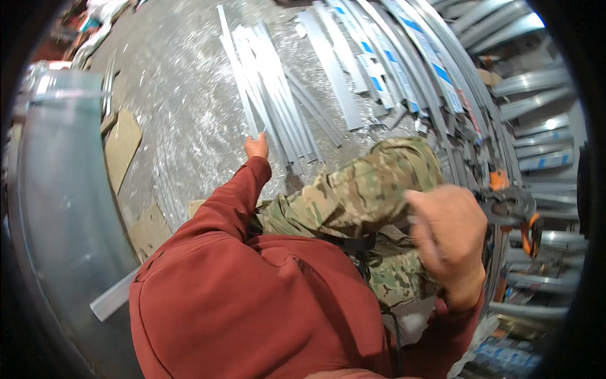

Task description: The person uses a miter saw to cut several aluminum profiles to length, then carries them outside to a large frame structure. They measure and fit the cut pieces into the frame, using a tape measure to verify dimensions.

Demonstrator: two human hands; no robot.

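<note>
My left hand [256, 146] reaches forward, closed around the near end of a long, thin, silvery metal strip [237, 76]. Beside that strip, a loose bundle of shiny metal profiles [273, 95] lies on the floor, with thinner grey strips [314, 108] at its right. Over my right knee, nearer the camera, my right hand [451, 237] is raised with its fingers curled. It is slightly blurred, and whatever may be inside it is hidden. Just beyond it on the right stands a dark tool with orange parts [508, 205]; its exact kind is unclear.
Long metal profiles with blue labels [385, 57] lie at the far right. Stacked profile ends [536, 145] line the right side. A large glass-like sheet [63, 189] stands at the left, near brown board pieces [123, 148]. My camouflage-clad knee [353, 189] juts forward over the grey floor [170, 82].
</note>
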